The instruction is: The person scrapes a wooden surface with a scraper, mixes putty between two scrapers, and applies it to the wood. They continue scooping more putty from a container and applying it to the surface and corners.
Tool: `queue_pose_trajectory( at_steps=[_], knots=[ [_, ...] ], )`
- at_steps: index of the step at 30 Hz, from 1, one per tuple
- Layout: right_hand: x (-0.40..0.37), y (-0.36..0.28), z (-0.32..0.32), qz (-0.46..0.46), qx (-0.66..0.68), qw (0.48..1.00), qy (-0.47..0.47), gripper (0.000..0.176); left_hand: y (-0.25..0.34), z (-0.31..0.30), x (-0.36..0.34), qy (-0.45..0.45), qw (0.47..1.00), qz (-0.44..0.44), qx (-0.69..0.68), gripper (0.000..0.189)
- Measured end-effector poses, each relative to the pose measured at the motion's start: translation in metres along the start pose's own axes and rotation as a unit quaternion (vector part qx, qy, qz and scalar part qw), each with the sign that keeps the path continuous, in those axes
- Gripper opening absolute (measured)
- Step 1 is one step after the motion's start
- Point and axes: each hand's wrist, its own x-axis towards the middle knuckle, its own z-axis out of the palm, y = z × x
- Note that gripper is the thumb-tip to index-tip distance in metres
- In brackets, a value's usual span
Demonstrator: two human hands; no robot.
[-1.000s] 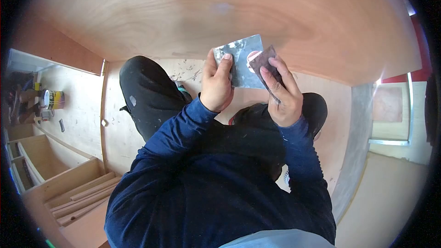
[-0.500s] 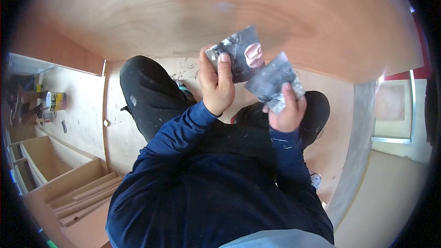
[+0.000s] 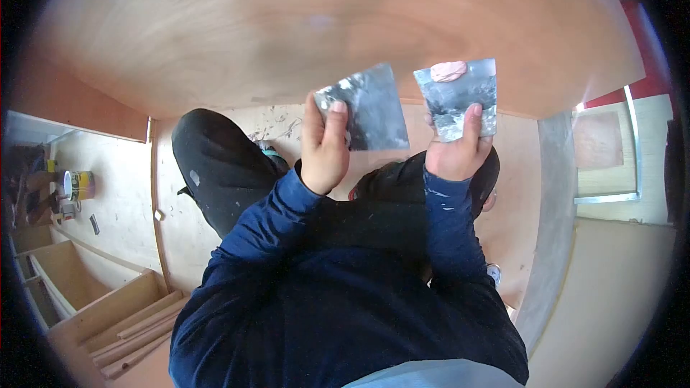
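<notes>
My left hand is closed on a flat metal putty scraper, its thumb pressed on the smeared face. In my right hand is a second metal scraper, held upright with the thumb over its lower part. A lump of pink putty sits along the top edge of that right blade. The two scrapers are apart, with a small gap between them. Beyond them rises a large wooden panel; neither blade visibly touches it.
A paint-type bucket stands on the floor at the left. Below it is an open wooden frame beside several timber strips. A metal frame lies at the right. My bent knees are under the hands.
The pink putty has passed from the left scraper to the right one. My right hand has risen and turned its blade upright; my left hand has shifted slightly down and left.
</notes>
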Motion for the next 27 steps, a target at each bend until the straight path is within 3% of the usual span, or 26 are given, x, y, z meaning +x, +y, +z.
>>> queue_pose_trajectory(
  at_steps=[1, 2, 4, 5, 6, 7, 8, 9, 11, 13, 15, 17, 18, 21, 25, 27],
  knots=[
    [-0.007, 0.007, -0.001, -0.125, -0.142, 0.982, -0.030, 0.033, 0.057, -0.001, 0.014, 0.008, 0.949, -0.118, -0.292, 0.019],
    [-0.013, 0.003, 0.003, -0.123, -0.139, 0.982, -0.034, 0.033, 0.063, -0.002, 0.014, 0.013, 0.950, -0.117, -0.290, 0.019],
    [-0.026, -0.010, 0.013, -0.232, -0.282, 0.930, -0.033, 0.026, 0.067, 0.006, 0.010, 0.113, 0.942, -0.158, -0.273, 0.016],
    [-0.032, -0.014, 0.015, -0.284, -0.350, 0.892, -0.032, 0.023, 0.064, 0.011, 0.011, 0.125, 0.944, -0.123, -0.281, 0.014],
    [-0.036, -0.015, 0.016, -0.187, -0.250, 0.948, -0.062, 0.021, 0.064, 0.007, 0.011, 0.114, 0.952, -0.124, -0.255, 0.014],
    [-0.037, -0.020, 0.019, -0.185, -0.246, 0.949, -0.064, 0.021, 0.064, 0.003, 0.011, 0.103, 0.960, -0.125, -0.231, 0.013],
    [-0.034, -0.030, 0.023, -0.070, -0.125, 0.982, -0.127, 0.022, 0.063, 0.000, 0.012, 0.106, 0.960, -0.124, -0.229, 0.013],
    [-0.033, -0.039, 0.025, 0.048, 0.000, 0.981, -0.186, 0.024, 0.062, -0.001, 0.013, 0.100, 0.961, -0.120, -0.227, 0.013],
    [-0.034, -0.047, 0.025, 0.090, -0.034, 0.969, -0.227, 0.027, 0.057, -0.001, 0.015, 0.097, 0.962, -0.117, -0.225, 0.013],
    [-0.030, -0.055, 0.023, 0.000, -0.144, 0.936, -0.320, 0.027, 0.051, 0.008, 0.015, 0.119, 0.962, -0.070, -0.234, 0.013],
    [-0.021, -0.060, 0.024, -0.029, -0.133, 0.933, -0.333, 0.022, 0.046, 0.000, 0.018, 0.110, 0.964, -0.088, -0.225, 0.013],
    [-0.009, -0.038, -0.003, -0.156, -0.304, 0.827, -0.447, 0.038, 0.051, -0.002, 0.018, 0.095, 0.966, -0.104, -0.217, 0.013],
    [-0.006, -0.041, -0.008, -0.187, -0.325, 0.817, -0.439, 0.051, 0.060, -0.001, 0.020, 0.093, 0.946, -0.122, -0.285, 0.013],
    [0.013, -0.065, -0.023, -0.247, -0.342, 0.831, -0.363, 0.047, 0.063, 0.000, 0.016, 0.073, 0.916, -0.148, -0.366, 0.013],
    [0.018, -0.092, -0.007, -0.380, -0.327, 0.797, -0.336, 0.049, 0.055, -0.008, 0.014, 0.062, 0.955, -0.115, -0.265, 0.012],
    [0.007, -0.097, 0.011, -0.371, -0.354, 0.780, -0.358, 0.045, 0.052, -0.013, 0.018, 0.069, 0.971, -0.096, -0.206, 0.012]
  ],
)
